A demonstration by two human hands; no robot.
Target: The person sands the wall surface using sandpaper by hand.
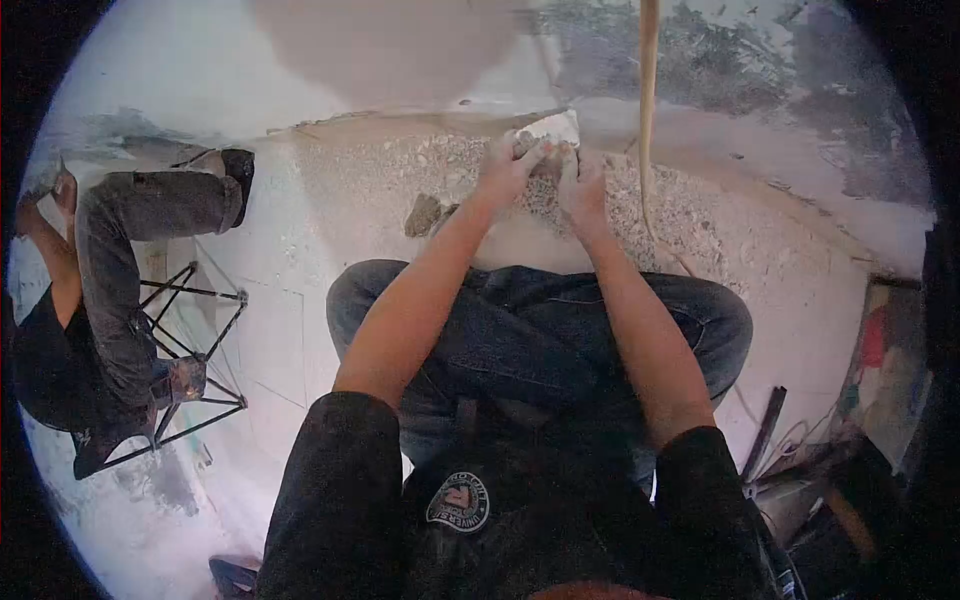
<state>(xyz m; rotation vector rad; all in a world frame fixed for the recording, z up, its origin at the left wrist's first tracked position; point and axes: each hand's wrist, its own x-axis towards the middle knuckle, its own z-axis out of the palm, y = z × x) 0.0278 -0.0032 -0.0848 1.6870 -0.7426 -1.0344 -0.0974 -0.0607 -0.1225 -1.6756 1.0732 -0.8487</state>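
Observation:
My left hand (508, 170) and my right hand (582, 188) are close together in front of me, above gravelly rubble. Between them they hold a pale, flat piece (553, 128), its white upper edge showing above the fingers. Fingers of both hands are bent round its lower part, where some reddish-brown shows. Dust coats both hands. A rough grey-brown lump (423, 215) lies on the light floor to the left of my hands. Gravel and broken bits (545, 200) lie beneath and between my wrists.
At the left a person in dark clothes (110, 260) sits on a folding stool with a black frame (243, 402). An upright pale cord or strip (648, 120) hangs right of my hands. Dark gear and cables (790, 450) are at the lower right.

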